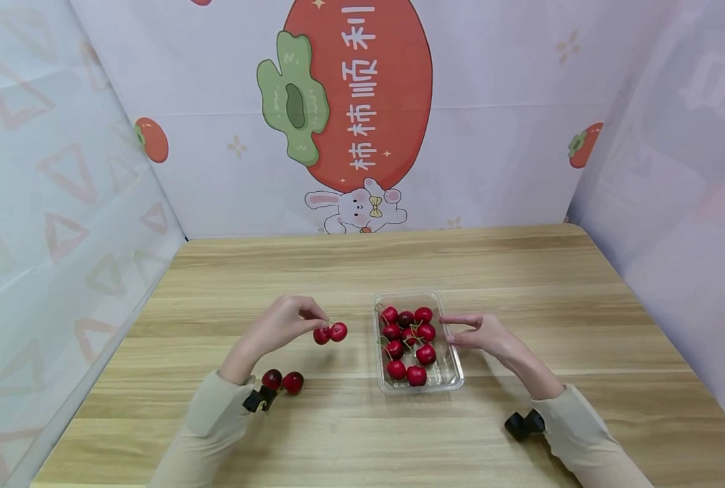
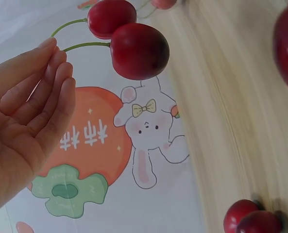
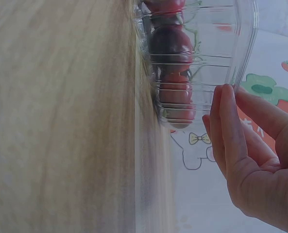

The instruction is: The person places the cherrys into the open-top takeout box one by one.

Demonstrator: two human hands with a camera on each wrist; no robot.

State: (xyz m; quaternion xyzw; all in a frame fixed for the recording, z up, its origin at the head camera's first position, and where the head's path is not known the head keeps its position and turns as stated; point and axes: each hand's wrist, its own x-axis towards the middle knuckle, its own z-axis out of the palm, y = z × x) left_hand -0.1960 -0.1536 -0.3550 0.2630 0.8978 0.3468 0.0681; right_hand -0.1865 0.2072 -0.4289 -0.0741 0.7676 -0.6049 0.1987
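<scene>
My left hand [image 1: 289, 320] pinches the thin green stems of a pair of red cherries [image 2: 139, 51], which hang in the air left of the container. In the left wrist view, both stems meet at its thumb and fingertips. A clear plastic container [image 1: 450, 381] stands on the table with several red cherries [image 1: 426, 354] in it, some with stems showing. At its right side my right hand [image 1: 487, 334] holds the rim between thumb and fingertips. Another two cherries [image 1: 293, 383] lie on the table near the left wrist.
The wooden table [image 1: 350, 440] reaches back to a white printed cloth [image 1: 490, 169], with more cloth at both sides. Black wrist devices [image 1: 523, 425] sit at both cuffs. Inside the container, its lower right part shows bare plastic.
</scene>
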